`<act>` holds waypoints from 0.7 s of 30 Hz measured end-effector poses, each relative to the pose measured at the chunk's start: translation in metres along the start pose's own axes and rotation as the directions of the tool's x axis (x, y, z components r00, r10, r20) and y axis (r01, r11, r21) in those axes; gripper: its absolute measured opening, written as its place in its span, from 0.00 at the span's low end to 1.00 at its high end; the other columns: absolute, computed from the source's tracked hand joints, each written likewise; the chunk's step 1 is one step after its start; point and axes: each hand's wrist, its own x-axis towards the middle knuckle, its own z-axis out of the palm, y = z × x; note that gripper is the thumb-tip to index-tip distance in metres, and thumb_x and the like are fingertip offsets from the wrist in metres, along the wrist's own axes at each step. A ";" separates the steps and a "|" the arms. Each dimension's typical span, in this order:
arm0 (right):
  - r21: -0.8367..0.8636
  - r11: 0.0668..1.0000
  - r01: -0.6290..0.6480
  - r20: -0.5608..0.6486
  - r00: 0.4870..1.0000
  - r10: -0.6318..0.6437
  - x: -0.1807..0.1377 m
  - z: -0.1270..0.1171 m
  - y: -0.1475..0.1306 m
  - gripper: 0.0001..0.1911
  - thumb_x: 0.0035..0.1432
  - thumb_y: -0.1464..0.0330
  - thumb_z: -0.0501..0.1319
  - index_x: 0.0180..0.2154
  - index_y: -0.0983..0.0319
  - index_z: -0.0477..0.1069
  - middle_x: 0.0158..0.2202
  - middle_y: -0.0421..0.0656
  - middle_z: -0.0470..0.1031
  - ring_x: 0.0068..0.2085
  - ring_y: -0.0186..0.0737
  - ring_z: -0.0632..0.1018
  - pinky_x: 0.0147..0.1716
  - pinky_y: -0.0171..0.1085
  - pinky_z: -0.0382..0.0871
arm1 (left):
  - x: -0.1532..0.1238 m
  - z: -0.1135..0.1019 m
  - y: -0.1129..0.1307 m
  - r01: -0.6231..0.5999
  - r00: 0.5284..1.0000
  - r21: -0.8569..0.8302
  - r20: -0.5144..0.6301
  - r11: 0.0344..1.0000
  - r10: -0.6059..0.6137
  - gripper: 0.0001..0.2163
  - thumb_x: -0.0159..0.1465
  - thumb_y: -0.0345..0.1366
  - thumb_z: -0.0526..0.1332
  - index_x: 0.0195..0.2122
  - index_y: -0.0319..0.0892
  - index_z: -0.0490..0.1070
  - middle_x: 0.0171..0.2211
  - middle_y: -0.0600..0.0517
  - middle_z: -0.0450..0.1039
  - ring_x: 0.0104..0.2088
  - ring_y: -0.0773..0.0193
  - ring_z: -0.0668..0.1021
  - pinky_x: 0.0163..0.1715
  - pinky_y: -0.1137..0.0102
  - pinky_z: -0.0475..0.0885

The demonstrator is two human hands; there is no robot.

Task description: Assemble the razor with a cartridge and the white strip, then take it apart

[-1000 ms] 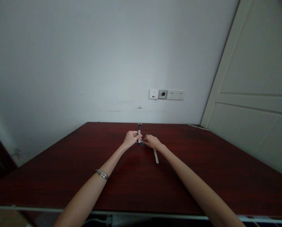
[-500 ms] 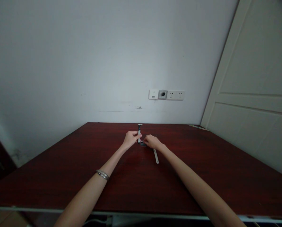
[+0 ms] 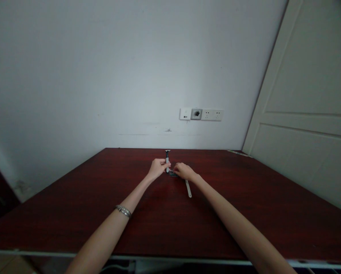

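Both arms reach out over a dark red wooden table (image 3: 244, 213). My left hand (image 3: 158, 168) is closed round a thin white strap piece (image 3: 167, 156) that sticks up from its fingers, dark at the top end. My right hand (image 3: 183, 171) is closed on a small dark watch-like body (image 3: 173, 174) lying on the table between the two hands. A second white strap (image 3: 188, 188) runs from under my right hand toward me, flat on the table. A silver bracelet (image 3: 123, 210) sits on my left wrist.
A white wall stands behind the table with a row of sockets (image 3: 201, 114). A cream door (image 3: 310, 125) is at the right. A flat pale object (image 3: 239, 153) lies at the table's far right corner.
The hands have stayed in place. The upright strap in my left hand has shifted very slightly left, and the right fingers have settled a little lower on the dark body.
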 end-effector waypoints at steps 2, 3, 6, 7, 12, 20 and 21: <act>0.003 1.000 -0.002 -0.010 1.000 0.002 -0.001 0.001 0.001 0.13 0.59 0.66 0.52 0.39 0.59 0.74 0.42 0.46 0.73 0.43 0.40 0.73 0.38 0.31 0.63 | 0.000 0.000 0.000 0.005 1.000 0.011 -0.017 1.000 -0.004 0.06 0.53 0.32 0.63 0.30 0.35 0.73 0.25 0.49 0.75 0.23 0.67 0.77 0.22 0.75 0.71; 0.010 1.000 0.000 -0.018 1.000 0.000 -0.002 0.001 0.002 0.13 0.59 0.65 0.52 0.39 0.59 0.74 0.42 0.45 0.73 0.44 0.39 0.73 0.38 0.31 0.63 | 0.000 -0.001 0.000 0.008 1.000 0.016 -0.027 1.000 -0.007 0.06 0.53 0.32 0.63 0.31 0.35 0.73 0.24 0.49 0.75 0.23 0.67 0.77 0.22 0.75 0.71; 0.064 0.998 0.015 -0.054 0.998 -0.011 -0.003 0.002 0.006 0.13 0.58 0.66 0.52 0.39 0.59 0.74 0.42 0.45 0.73 0.43 0.39 0.73 0.38 0.31 0.63 | 0.001 -0.001 0.001 0.010 0.999 0.025 -0.044 1.000 -0.009 0.07 0.53 0.32 0.63 0.32 0.34 0.73 0.25 0.49 0.75 0.23 0.66 0.77 0.21 0.75 0.70; 0.094 0.995 0.020 -0.067 0.998 -0.014 -0.003 0.002 0.008 0.12 0.58 0.67 0.53 0.38 0.60 0.74 0.42 0.44 0.74 0.43 0.38 0.73 0.38 0.31 0.63 | 0.001 -0.001 0.001 0.008 0.999 0.026 -0.047 1.000 -0.007 0.07 0.53 0.32 0.63 0.32 0.34 0.73 0.25 0.49 0.75 0.23 0.66 0.77 0.21 0.76 0.70; 0.274 0.961 0.041 -0.137 0.991 -0.003 -0.002 -0.002 0.018 0.12 0.56 0.69 0.54 0.36 0.63 0.75 0.37 0.45 0.77 0.39 0.37 0.75 0.39 0.31 0.64 | 0.002 -0.001 -0.001 -0.005 0.998 0.023 -0.063 1.000 0.007 0.07 0.52 0.31 0.63 0.32 0.34 0.73 0.27 0.47 0.76 0.24 0.65 0.77 0.22 0.75 0.70; 0.557 0.827 0.081 -0.172 0.985 0.020 -0.011 -0.020 0.022 0.14 0.54 0.65 0.54 0.34 0.66 0.74 0.28 0.43 0.75 0.27 0.34 0.73 0.22 0.29 0.66 | -0.001 -0.002 0.003 -0.004 0.999 0.045 -0.050 0.999 0.007 0.09 0.51 0.32 0.63 0.33 0.34 0.74 0.27 0.46 0.76 0.27 0.63 0.78 0.22 0.75 0.69; 0.589 0.804 0.082 -0.162 0.987 0.018 -0.012 -0.022 0.021 0.14 0.54 0.65 0.54 0.35 0.66 0.74 0.28 0.43 0.75 0.26 0.34 0.73 0.20 0.28 0.66 | -0.002 -0.002 0.004 -0.007 0.999 0.057 -0.043 0.998 0.010 0.09 0.51 0.32 0.63 0.33 0.34 0.74 0.27 0.47 0.76 0.27 0.63 0.78 0.22 0.75 0.68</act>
